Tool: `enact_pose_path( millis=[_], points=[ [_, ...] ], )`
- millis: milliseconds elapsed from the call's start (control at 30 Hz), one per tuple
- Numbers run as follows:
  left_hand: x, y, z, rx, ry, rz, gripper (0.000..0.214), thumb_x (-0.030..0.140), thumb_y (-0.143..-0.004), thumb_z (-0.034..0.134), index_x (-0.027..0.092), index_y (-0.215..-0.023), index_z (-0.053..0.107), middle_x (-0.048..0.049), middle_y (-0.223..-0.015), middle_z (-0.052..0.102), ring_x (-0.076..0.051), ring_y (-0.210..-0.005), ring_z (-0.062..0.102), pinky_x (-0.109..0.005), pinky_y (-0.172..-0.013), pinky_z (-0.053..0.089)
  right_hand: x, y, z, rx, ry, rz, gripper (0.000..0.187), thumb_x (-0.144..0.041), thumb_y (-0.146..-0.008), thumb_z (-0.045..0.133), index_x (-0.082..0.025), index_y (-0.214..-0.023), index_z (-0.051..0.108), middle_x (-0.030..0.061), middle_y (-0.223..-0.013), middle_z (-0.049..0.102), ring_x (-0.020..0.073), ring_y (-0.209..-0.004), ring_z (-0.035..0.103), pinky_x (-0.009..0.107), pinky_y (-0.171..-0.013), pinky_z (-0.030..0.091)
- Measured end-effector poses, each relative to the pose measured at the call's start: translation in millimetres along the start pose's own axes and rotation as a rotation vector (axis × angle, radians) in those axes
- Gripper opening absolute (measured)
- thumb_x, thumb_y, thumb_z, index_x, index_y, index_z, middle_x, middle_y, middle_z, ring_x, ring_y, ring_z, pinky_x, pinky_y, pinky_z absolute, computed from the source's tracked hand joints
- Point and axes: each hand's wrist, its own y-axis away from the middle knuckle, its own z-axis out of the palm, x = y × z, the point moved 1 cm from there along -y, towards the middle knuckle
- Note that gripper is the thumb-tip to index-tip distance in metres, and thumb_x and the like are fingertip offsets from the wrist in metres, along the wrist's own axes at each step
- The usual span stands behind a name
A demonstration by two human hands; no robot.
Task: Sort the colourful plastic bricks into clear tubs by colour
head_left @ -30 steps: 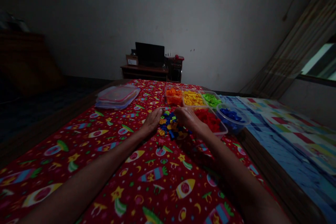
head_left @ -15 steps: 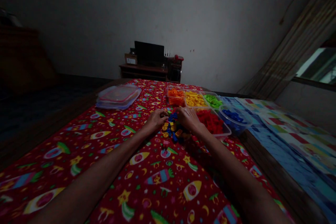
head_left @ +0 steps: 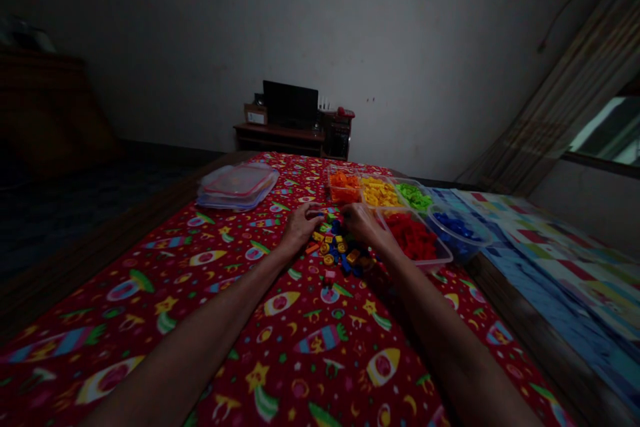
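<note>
A loose pile of small plastic building blocks (head_left: 340, 247), mostly blue and yellow, lies on the red patterned cloth between my two hands. My left hand (head_left: 302, 225) is at the pile's left edge, its thumb and fingers bent together; whatever is at the fingertips is too small and dark to name. On the other side, my right hand (head_left: 364, 224) curls its fingers down over the pile's far right part, hiding what they grip. Just right of that hand is a clear tub of red blocks (head_left: 413, 235). A single pink block (head_left: 329, 275) lies nearer to me.
Behind stand clear tubs of orange blocks (head_left: 345, 185), yellow blocks (head_left: 380, 192) and green blocks (head_left: 415, 197). A round tub of blue blocks (head_left: 456, 225) is at the right. Stacked clear lids (head_left: 237, 185) lie at the left. A monitor (head_left: 290, 103) stands beyond the table.
The whole view has shifted slightly, so things sit further right. Both hands stay at the pile, with small finger movements; more green and orange pieces show between them.
</note>
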Motion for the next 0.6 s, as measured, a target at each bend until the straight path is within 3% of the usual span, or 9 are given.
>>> enact_pose_path(
  millis=[133, 300, 467, 600],
  points=[
    [8, 3, -1.1, -0.031, 0.163, -0.06, 0.04, 0.02, -0.059, 0.068, 0.016, -0.098, 0.06, -0.0048, -0.088, 0.071, -0.021, -0.086, 0.067, -0.028, -0.067, 0.053, 1, 5, -17, 0.105, -0.208, -0.035, 0.032, -0.003, -0.077, 0.05, -0.014, -0.097, 0.073, 0.0074, -0.091, 0.072, 0.0157, -0.081, 0.062, 0.023, -0.071, 0.043],
    [20, 12, -0.3, -0.062, 0.164, -0.104, 0.047, 0.034, -0.062, 0.073, 0.016, -0.104, 0.06, -0.0032, -0.078, 0.071, -0.018, -0.073, 0.067, -0.026, -0.063, 0.051, -9, 6, -20, 0.099, -0.417, -0.099, 0.034, -0.006, -0.08, 0.052, -0.016, -0.107, 0.07, 0.0071, -0.093, 0.072, 0.0144, -0.077, 0.064, 0.022, -0.066, 0.044],
    [25, 13, 2.6, -0.092, 0.134, -0.12, 0.046, 0.039, -0.068, 0.069, 0.015, -0.105, 0.059, -0.0039, -0.077, 0.07, -0.017, -0.069, 0.066, -0.025, -0.062, 0.05, -19, 10, -16, 0.036, -0.42, -0.315, 0.033, -0.008, -0.08, 0.058, -0.017, -0.11, 0.068, 0.0064, -0.091, 0.071, 0.0143, -0.077, 0.063, 0.022, -0.069, 0.043],
    [24, 5, -4.4, -0.073, -0.056, -0.037, 0.034, 0.04, -0.075, 0.059, 0.014, -0.096, 0.063, -0.0078, -0.085, 0.071, -0.02, -0.078, 0.067, -0.028, -0.066, 0.051, -10, 11, -15, 0.137, -0.302, -0.188, 0.024, -0.015, -0.087, 0.052, -0.013, -0.107, 0.066, 0.0087, -0.09, 0.069, 0.0158, -0.076, 0.06, 0.025, -0.069, 0.041]
  ],
)
